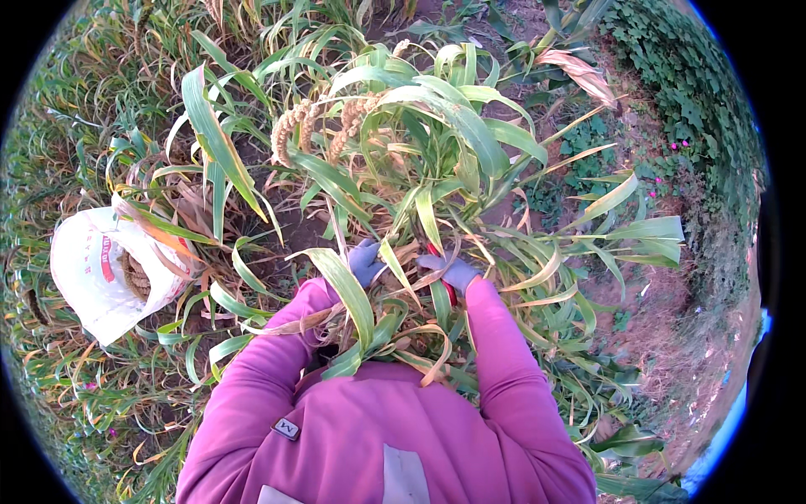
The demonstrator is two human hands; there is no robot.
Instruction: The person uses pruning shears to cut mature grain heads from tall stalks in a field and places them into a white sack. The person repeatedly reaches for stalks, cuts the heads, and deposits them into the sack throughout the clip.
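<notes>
Both my hands wear grey-blue gloves and are low among the stalks of a leafy millet clump. My left hand point(364, 262) is closed at the clump's left side; leaves cover what its fingers hold. To its right, my right hand point(453, 270) grips a red-handled tool point(451, 294). Red parts show above and below that hand, while leaves and glove hide the working end. Beyond my hands, drooping tan millet heads point(290, 134) hang from the clump. Long green leaves point(445, 105), some yellowing, arch over them.
At the left, a white sack point(84, 277) stands with its mouth open and tan millet heads point(138, 277) inside. A dry, husked corn ear point(579, 74) leans at the upper right. Green vines point(680, 101) border bare soil point(646, 311) on the right. Dense crop plants surround the sack.
</notes>
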